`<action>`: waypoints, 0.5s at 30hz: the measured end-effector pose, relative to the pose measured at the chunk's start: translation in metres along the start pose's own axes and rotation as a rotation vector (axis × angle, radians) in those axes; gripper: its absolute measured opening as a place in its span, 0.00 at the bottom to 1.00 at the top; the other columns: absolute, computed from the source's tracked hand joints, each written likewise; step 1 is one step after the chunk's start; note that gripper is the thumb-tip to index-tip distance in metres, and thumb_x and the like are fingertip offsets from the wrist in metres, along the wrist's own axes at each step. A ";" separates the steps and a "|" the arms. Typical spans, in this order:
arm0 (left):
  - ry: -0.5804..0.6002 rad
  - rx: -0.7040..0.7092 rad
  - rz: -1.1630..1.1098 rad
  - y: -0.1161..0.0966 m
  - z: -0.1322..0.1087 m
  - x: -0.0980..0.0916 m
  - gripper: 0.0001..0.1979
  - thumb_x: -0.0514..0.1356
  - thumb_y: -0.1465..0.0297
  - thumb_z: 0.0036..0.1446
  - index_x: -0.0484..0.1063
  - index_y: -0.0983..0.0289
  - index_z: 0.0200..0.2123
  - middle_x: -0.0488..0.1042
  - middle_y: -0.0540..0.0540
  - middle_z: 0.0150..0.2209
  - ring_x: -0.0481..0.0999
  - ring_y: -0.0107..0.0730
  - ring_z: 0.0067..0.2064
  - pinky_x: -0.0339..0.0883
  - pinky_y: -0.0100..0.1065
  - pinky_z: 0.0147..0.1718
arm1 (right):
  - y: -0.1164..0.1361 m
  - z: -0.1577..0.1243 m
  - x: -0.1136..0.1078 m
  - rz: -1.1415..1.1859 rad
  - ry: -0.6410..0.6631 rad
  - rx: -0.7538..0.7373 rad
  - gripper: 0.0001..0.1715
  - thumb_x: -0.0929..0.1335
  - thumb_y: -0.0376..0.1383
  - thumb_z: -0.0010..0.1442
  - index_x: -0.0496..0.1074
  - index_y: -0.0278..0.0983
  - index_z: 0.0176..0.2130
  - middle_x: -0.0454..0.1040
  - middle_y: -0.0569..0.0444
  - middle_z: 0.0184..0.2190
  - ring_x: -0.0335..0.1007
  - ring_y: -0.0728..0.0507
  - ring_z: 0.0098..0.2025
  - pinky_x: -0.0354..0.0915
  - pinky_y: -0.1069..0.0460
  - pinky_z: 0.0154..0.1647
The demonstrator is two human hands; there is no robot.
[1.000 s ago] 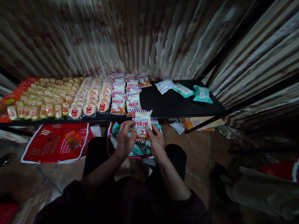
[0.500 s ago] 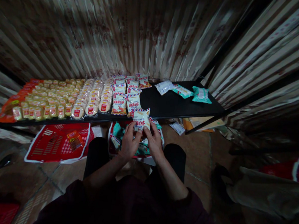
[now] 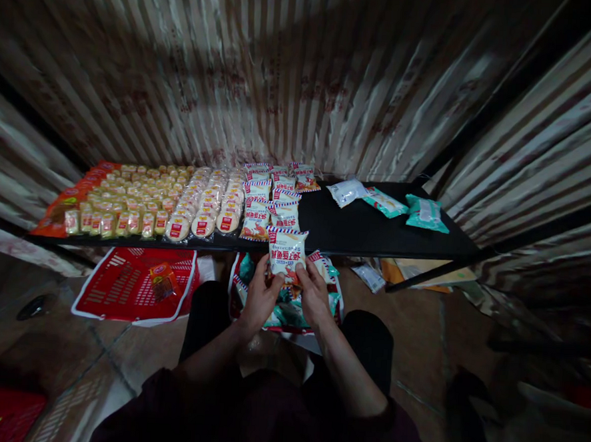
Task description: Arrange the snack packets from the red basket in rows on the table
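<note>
White plastic encloses the snack packet (image 3: 288,249), its upper seam striped blue and red, with bold red lettering across the front. Left hand (image 3: 261,295) and right hand (image 3: 315,292) grasp its lower sides together, near the black shelf (image 3: 348,229), above a red basket (image 3: 283,329) of teal and white packets (image 3: 296,313). Leftward, a second basket (image 3: 105,289) holds an orange packet (image 3: 163,281).

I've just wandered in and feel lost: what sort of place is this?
Probably a small shop or snack stockroom, though I can't tell which. Wrapped snacks are set out in rows on a black shelf, with a red plastic basket lower down.
</note>
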State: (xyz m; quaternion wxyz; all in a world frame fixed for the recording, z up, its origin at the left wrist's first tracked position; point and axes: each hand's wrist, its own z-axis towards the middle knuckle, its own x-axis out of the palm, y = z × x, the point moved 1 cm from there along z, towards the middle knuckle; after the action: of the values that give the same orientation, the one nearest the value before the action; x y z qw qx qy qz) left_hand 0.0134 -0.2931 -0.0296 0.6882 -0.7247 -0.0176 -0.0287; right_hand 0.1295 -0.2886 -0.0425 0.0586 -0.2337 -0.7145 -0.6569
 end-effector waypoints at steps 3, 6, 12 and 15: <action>-0.053 -0.014 -0.019 0.003 0.004 -0.009 0.24 0.58 0.69 0.55 0.60 0.64 0.56 0.72 0.61 0.52 0.74 0.38 0.50 0.68 0.40 0.51 | -0.005 0.004 0.009 -0.017 0.005 0.033 0.24 0.71 0.48 0.51 0.72 0.40 0.46 0.78 0.52 0.43 0.75 0.41 0.42 0.70 0.46 0.46; -0.098 0.020 -0.015 0.006 0.011 -0.018 0.23 0.57 0.71 0.55 0.61 0.64 0.55 0.71 0.61 0.52 0.74 0.37 0.50 0.68 0.39 0.51 | -0.010 0.007 0.018 -0.055 0.005 0.038 0.24 0.72 0.48 0.51 0.73 0.41 0.46 0.78 0.52 0.44 0.74 0.41 0.45 0.69 0.44 0.49; -0.190 0.059 0.124 0.016 0.028 -0.037 0.22 0.55 0.72 0.56 0.60 0.63 0.55 0.71 0.60 0.53 0.74 0.36 0.51 0.68 0.38 0.51 | -0.026 0.017 0.034 -0.177 0.016 0.003 0.33 0.73 0.48 0.48 0.70 0.41 0.52 0.77 0.50 0.46 0.73 0.39 0.48 0.67 0.40 0.53; -0.196 0.098 0.218 0.020 0.038 -0.045 0.22 0.54 0.73 0.57 0.61 0.62 0.55 0.72 0.58 0.52 0.74 0.35 0.51 0.67 0.38 0.51 | -0.036 0.025 0.039 -0.241 0.042 -0.033 0.32 0.72 0.46 0.50 0.69 0.41 0.53 0.76 0.50 0.47 0.72 0.40 0.48 0.66 0.41 0.54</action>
State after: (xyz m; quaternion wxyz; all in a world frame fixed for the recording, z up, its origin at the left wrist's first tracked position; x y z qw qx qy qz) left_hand -0.0299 -0.2555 -0.0543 0.7168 -0.6872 -0.0071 0.1178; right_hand 0.0862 -0.2560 -0.0631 -0.0097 -0.1332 -0.7251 -0.6756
